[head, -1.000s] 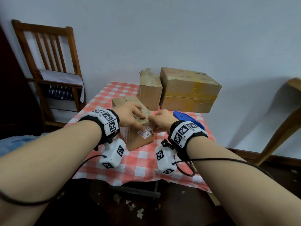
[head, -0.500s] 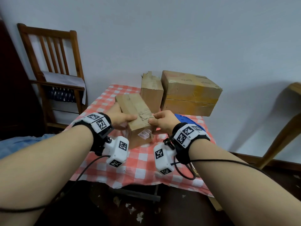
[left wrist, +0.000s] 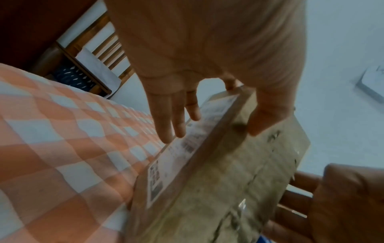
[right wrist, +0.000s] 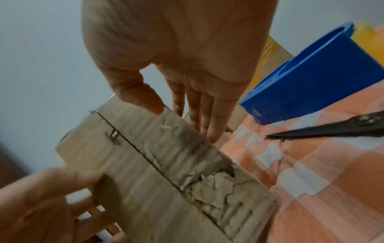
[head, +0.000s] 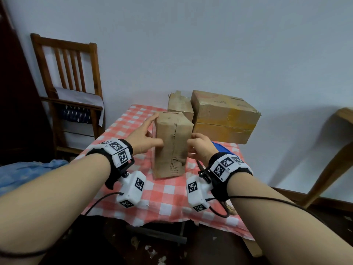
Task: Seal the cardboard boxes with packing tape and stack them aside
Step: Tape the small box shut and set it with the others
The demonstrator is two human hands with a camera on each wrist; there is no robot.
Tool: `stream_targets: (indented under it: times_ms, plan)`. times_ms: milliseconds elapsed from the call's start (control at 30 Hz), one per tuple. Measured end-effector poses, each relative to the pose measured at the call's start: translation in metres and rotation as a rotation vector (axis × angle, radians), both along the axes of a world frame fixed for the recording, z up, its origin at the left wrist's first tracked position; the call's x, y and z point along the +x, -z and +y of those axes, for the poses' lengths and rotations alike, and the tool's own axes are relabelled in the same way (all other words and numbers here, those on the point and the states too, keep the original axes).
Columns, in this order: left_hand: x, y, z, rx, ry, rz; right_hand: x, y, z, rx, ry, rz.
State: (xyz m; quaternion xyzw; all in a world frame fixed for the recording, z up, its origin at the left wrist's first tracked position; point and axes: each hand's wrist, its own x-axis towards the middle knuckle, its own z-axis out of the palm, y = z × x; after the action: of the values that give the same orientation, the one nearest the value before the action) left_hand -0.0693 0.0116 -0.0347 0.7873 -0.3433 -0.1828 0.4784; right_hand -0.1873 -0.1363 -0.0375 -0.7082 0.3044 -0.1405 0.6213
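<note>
Two hands, left (head: 142, 139) and right (head: 199, 148), seemingly straight-fingered, flat against upright small box (head: 172, 148).

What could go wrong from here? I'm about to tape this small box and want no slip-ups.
The small box stands on end, held only between the left hand and right hand; letting go may topple it. Its facing seam is torn and rough, so tape may bond poorly. The scissors point toward the box beside the tape dispenser; a blind reach could hit the tip.
</note>
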Motion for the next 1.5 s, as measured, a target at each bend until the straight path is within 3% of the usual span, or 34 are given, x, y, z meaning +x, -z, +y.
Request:
stream_targets:
  times_ms: [133, 233, 400, 533, 667, 833, 1067, 1267, 1367, 1500]
  plan:
    - [0.0, -0.007, -0.002, -0.098, -0.033, 0.075, -0.002, -0.012, 0.003, 0.122, 0.031, -0.075]
    - [-0.001, -0.005, -0.004, -0.053, 0.0, -0.07, -0.003, -0.014, 0.005, 0.138, 0.023, -0.052]
    - [-0.001, -0.001, -0.011, 0.065, -0.089, -0.286, -0.001, -0.016, 0.008, -0.026, -0.033, -0.001]
    - [-0.004, -0.003, -0.009, 0.028, -0.079, -0.277, -0.004, -0.018, 0.008, -0.03, -0.033, -0.028]
    - [-0.007, -0.008, -0.006, -0.15, -0.117, -0.175, -0.008, -0.015, 0.009, -0.007, -0.036, -0.11]
    - [0.0, -0.012, -0.001, -0.08, -0.118, -0.14, -0.009, -0.008, 0.013, -0.049, -0.072, -0.099]
    - [0.001, -0.013, 0.0, -0.141, -0.121, -0.2, -0.011, -0.018, 0.014, -0.004, -0.053, -0.053]
    - [-0.006, -0.012, 0.003, -0.177, -0.02, -0.099, -0.008, -0.017, 0.011, -0.101, 0.04, 0.026]
    - [-0.007, -0.01, 0.002, -0.161, 0.044, -0.129, -0.007, -0.01, 0.01, -0.162, 0.037, 0.037]
    - [-0.006, -0.014, 0.004, -0.17, 0.083, -0.069, -0.006, -0.009, 0.006, -0.116, 0.032, 0.025]
